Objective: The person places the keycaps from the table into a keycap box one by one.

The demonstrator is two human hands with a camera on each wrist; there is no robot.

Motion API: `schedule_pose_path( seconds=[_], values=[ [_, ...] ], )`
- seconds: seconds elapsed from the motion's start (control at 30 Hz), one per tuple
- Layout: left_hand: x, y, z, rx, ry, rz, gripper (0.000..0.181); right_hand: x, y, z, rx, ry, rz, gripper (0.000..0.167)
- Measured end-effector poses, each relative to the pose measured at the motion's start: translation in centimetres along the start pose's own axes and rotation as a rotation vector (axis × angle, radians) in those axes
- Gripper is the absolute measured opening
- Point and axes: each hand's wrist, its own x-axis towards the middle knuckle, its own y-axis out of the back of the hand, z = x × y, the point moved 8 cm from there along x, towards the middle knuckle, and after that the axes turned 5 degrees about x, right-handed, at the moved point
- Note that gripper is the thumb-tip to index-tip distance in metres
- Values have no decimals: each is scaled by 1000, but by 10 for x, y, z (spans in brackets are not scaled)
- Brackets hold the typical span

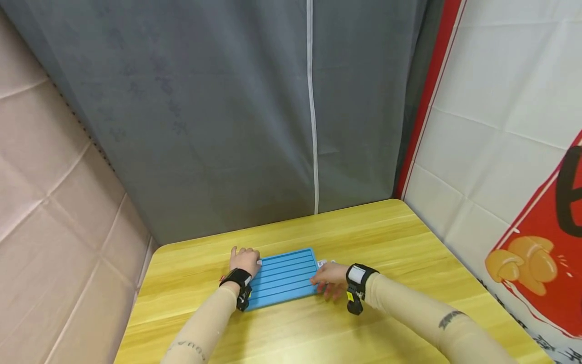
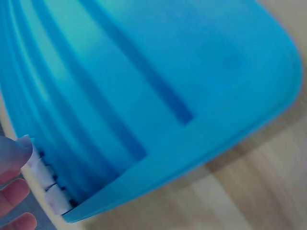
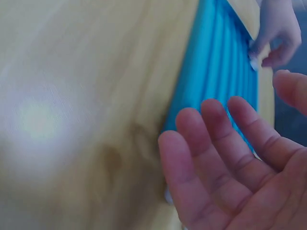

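A blue ridged tray [image 1: 283, 278] lies on the wooden table. At its far left corner is my left hand [image 1: 245, 260]. In the left wrist view the thumb [image 2: 17, 152] touches the end of a row of small white blocks [image 2: 44, 175] along the tray's edge, fingers curled beside it. The thumb and fingers seem to pinch the end block, partly hidden. My right hand [image 1: 333, 279] hovers by the tray's right end. In the right wrist view its fingers [image 3: 192, 129] are spread and relaxed, with nothing in the palm.
Small white pieces [image 1: 322, 263] lie by the tray's right edge, partly behind the right hand. A grey curtain [image 1: 227, 126] hangs behind the wooden table [image 1: 195, 303]. Pale fabric [image 1: 59, 227] stands on the left, a white and red printed sheet [image 1: 491, 126] on the right.
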Motion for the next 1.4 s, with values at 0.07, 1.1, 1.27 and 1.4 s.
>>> schedule_pose_path(
  seconds=[0.07,1.1,1.27,1.4],
  values=[
    [-2,5,-2,-13,-13,7,13,0,11,-5,-17,2,16,33],
    [-134,17,29,-92,-330,-15,39,27,59,33,-400,-32,301,41],
    [-140,15,24,-106,-300,-44,39,30,56,36,-448,-11,309,39],
    [-144,15,24,-102,-292,-43,38,29,51,35,-457,-8,303,36]
  ],
)
